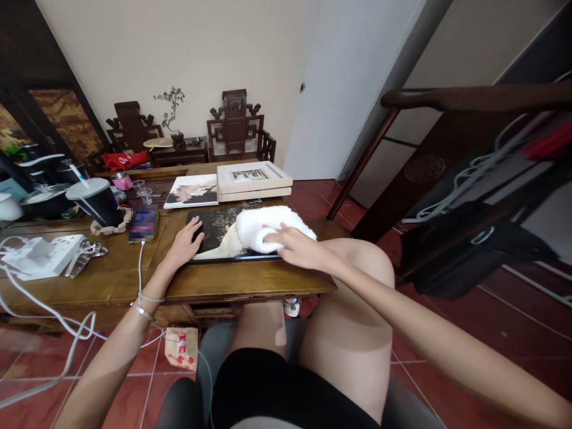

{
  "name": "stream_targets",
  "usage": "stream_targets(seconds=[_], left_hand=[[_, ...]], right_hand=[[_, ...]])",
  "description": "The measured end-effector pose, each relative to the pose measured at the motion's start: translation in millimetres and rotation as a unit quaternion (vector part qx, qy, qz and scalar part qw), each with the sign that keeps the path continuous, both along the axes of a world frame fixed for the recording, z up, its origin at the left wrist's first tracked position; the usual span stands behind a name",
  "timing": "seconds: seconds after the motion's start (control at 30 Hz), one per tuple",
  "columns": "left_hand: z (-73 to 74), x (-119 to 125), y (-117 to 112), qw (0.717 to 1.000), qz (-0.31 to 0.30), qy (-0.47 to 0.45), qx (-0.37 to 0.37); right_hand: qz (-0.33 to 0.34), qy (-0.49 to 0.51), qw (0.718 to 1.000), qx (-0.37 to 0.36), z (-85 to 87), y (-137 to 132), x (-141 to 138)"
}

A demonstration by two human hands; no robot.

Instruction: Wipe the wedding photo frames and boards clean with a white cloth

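A dark framed picture [214, 225] with a pale bird-like figure lies flat along the table's front edge. My left hand [185, 241] rests on its left end, fingers spread and nothing in them. At the other end, my right hand [297, 244] grips a white cloth [268, 225], bunched and fluffy, which lies over the right part of the picture. What is under the cloth is hidden.
Behind the picture lie a pale framed box [254, 179] and a photo board [191, 190]. To the left are a charging phone [143, 223], a lidded cup with straw [96, 202] and a white power strip [49, 256] with cables. A paper bag [181, 348] sits below the table.
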State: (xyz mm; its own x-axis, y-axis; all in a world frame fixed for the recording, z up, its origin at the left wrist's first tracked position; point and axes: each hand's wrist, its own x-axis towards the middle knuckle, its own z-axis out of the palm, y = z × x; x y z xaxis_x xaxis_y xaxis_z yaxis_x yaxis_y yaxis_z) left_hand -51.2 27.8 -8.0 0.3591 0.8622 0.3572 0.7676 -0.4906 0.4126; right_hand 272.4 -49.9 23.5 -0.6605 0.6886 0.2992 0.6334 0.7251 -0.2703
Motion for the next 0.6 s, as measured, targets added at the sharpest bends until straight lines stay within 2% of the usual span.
stream_targets(seconds=[0.1,0.2,0.27,0.47,0.53,0.6], left_hand=[[0.3,-0.9,2.9,1.000,-0.002,-0.002,-0.012],[-0.5,-0.9,4.6,1.000,0.002,-0.012,-0.013],[-2.2,-0.1,4.4,1.000,0.006,-0.009,-0.005],[-5.1,1.6,0.5,1.000,0.007,0.014,0.008],[-3.5,1.6,-1.2,1.000,0.009,0.016,0.005],[-1.1,2.0,-3.0,1.000,0.010,0.018,0.001]], right_hand=[[0.027,0.011,0.999,-0.025,11.2,-31.3,0.4],[-0.004,0.036,0.999,-0.039,22.1,-29.4,2.0],[-0.035,0.045,0.997,-0.047,26.0,-8.7,3.1],[-0.107,0.043,0.991,-0.074,26.3,83.8,4.6],[-0.119,0.044,0.989,-0.072,24.3,102.4,4.3],[-0.120,0.049,0.990,-0.060,20.5,107.9,4.1]])
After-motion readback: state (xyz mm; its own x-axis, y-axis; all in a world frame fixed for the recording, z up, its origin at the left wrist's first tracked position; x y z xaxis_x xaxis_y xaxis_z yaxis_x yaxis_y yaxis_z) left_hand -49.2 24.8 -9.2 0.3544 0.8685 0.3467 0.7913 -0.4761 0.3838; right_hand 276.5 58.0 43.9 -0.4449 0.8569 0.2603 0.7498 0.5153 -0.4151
